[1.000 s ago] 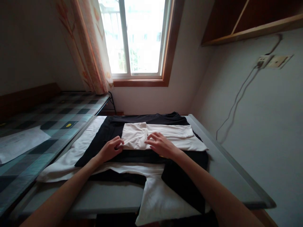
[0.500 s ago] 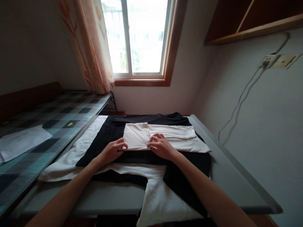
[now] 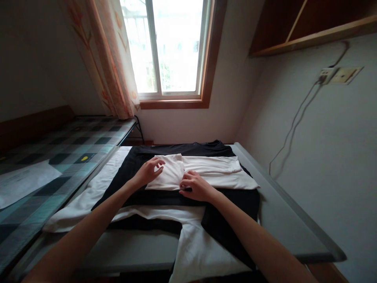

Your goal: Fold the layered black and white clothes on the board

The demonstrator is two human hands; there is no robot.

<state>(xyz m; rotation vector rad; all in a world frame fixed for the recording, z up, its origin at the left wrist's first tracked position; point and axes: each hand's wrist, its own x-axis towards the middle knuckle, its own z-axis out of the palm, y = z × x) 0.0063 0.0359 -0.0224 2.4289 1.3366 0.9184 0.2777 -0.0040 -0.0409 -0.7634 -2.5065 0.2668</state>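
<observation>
A white garment (image 3: 215, 179), folded into a long strip with its left end turned over to the right, lies on a black garment (image 3: 171, 197). My left hand (image 3: 149, 171) is at the folded white garment's left end, thumb and fingers apart, holding nothing. At the front end of the turned-over flap, my right hand (image 3: 196, 186) has its fingers curled on the white cloth, and the fingertips are partly hidden. Beneath the black garment, another white garment (image 3: 200, 243) spreads out, one part hanging toward me over the front edge.
The garments lie on a grey board-like table (image 3: 147, 247). To the left is a bed surface with a checked cover (image 3: 97, 157), bearing a paper sheet (image 3: 26, 182). A curtained window (image 3: 176, 51) is ahead. On the right wall, a cable (image 3: 290, 135) hangs from a socket (image 3: 326, 74).
My left hand has let go of the front left corner of the folded white garment and moved up and away along its left end. My right hand stays at the flap, slightly lower.
</observation>
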